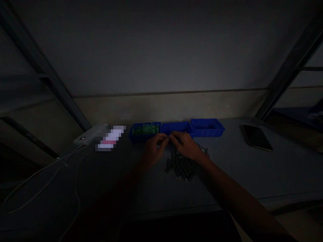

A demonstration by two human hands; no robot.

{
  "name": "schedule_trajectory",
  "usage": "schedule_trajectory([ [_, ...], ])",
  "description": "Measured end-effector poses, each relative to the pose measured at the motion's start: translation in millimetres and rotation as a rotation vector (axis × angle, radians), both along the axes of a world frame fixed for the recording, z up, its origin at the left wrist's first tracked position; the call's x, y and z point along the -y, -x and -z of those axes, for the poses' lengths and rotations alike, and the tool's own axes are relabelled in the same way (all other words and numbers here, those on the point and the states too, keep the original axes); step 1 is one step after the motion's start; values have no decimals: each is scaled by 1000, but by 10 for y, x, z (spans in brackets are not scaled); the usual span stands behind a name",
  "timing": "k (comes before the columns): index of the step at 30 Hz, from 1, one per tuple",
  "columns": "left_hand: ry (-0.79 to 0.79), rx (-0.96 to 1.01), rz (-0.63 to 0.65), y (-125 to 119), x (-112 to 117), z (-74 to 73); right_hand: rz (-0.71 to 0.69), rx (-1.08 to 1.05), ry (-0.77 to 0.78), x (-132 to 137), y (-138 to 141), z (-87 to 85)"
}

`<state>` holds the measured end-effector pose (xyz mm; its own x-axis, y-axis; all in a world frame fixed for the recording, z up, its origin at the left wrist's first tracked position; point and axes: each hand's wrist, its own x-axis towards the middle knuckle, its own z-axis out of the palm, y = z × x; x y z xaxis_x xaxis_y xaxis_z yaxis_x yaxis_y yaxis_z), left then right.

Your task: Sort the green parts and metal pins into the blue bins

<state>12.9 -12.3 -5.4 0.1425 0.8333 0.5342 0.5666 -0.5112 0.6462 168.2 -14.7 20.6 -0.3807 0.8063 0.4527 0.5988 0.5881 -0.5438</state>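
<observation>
Left hand (154, 147) and right hand (186, 145), fingers (175, 138) pinched around tiny piece (168, 137), glossy elongated parts (185, 167) heaped nearby

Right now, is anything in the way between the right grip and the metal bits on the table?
Nothing visible. In the picture, the metal bits on the table show just below the right grip, partly hidden by it. The left grip is off to the left, not between.

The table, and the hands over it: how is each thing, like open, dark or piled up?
Left hand: pinching a tiny piece
Right hand: pinching there too
Left bin: open, green stuff inside
Middle bin: open, partly hidden
Right bin: open
Metal parts: piled up
Tablet: flat, dark on top
White cords: loosely curved
</observation>
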Motion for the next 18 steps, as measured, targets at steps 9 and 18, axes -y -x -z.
schedule_trajectory([
  [9,45,-201,53,-76,-37,127,84,114,64,-325,-228,-66],
  [18,27,-731,-58,-206,-11,110,249,549,76,-768,-223,-48],
])
